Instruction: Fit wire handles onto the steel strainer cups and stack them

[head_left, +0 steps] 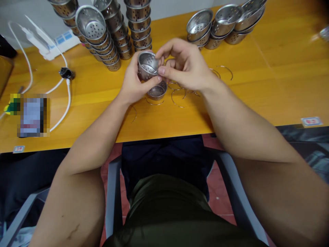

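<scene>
A small perforated metal cup (147, 64) is held tilted in my left hand (134, 80), its mouth toward me and the thumb along its lower side. At the cup's right rim my right hand (183, 63) has thumb and fingers closed in a pinch; what lies between the fingertips is too small to make out. Just below the held cup, a second perforated cup (157, 92) stands on the table. Thin curved wires (177, 99) lie scattered under and beside my right hand, with a loose wire (133, 115) nearer the table's front edge.
Tall stacks of perforated cups (138, 25) stand at the back left, with one stack leaning (100, 41). Shorter stacks (199, 27) stand at the back right. On the left are a power strip (55, 48), white cables (68, 103) and a blurred-out phone-like object (32, 116).
</scene>
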### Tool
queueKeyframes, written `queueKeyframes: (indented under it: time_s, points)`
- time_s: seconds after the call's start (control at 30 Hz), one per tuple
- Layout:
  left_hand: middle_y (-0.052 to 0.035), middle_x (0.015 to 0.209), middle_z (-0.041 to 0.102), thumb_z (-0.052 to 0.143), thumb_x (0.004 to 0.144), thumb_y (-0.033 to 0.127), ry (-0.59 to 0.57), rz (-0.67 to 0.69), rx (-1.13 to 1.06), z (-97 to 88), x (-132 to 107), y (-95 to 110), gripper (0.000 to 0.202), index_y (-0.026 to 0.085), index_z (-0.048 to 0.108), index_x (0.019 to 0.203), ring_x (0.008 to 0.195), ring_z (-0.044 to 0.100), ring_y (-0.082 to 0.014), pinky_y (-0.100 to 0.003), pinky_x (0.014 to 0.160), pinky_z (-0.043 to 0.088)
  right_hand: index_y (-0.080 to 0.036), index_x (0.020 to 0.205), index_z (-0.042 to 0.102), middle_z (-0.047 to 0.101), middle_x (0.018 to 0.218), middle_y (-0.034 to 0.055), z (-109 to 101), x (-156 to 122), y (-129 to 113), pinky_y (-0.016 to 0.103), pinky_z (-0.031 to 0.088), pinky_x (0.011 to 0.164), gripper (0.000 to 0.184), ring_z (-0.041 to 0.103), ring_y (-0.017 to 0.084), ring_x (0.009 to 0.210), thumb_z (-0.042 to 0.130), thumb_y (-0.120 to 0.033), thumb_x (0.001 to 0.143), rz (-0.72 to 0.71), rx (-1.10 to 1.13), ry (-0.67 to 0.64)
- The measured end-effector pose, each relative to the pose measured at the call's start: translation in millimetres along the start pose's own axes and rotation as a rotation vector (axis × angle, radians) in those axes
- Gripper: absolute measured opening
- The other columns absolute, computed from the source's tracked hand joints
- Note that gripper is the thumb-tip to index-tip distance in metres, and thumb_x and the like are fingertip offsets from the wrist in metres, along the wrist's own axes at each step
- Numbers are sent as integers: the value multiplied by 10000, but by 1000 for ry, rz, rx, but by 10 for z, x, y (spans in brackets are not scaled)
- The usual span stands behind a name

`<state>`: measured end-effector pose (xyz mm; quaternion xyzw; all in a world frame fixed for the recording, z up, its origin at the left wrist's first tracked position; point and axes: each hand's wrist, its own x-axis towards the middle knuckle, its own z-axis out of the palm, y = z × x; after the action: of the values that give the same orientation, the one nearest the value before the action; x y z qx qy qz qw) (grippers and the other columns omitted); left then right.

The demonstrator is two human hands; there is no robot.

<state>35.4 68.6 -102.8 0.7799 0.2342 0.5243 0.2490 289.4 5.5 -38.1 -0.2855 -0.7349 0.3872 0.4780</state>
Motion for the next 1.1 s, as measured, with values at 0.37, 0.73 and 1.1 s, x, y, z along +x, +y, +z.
queueKeyframes:
  time_s: [0.37,0.73,1.1]
  points:
    - [-43,1401,849,1084,849,859,72,-39,-100,30,-1,-201,830,484,715,1490,1288,841,-399,-623,1142,731,-406,1249,822,757,1242,21,38,30,55,413,604,818,530,705,279,1072,1140,-539,845,82,-79,126]
    - [-38,1654,718,1018,853,965,98,79,-136,67,-15,-438,1049,588,526,1698,1307,833,-381,-545,908,812,-259,1232,930,732,1049,29,-124,145,258,362,537,859,461,677,206,916,874,112,963,-188,-551,211]
    - [32,1668,717,914,826,1050,77,-83,-98,36,-66,-636,909,698,597,1602,1242,762,-414,-679,875,712,-214,1143,809,702,1219,71,-916,439,757,368,492,1075,484,674,227,1142,804,242,980,106,-880,675]
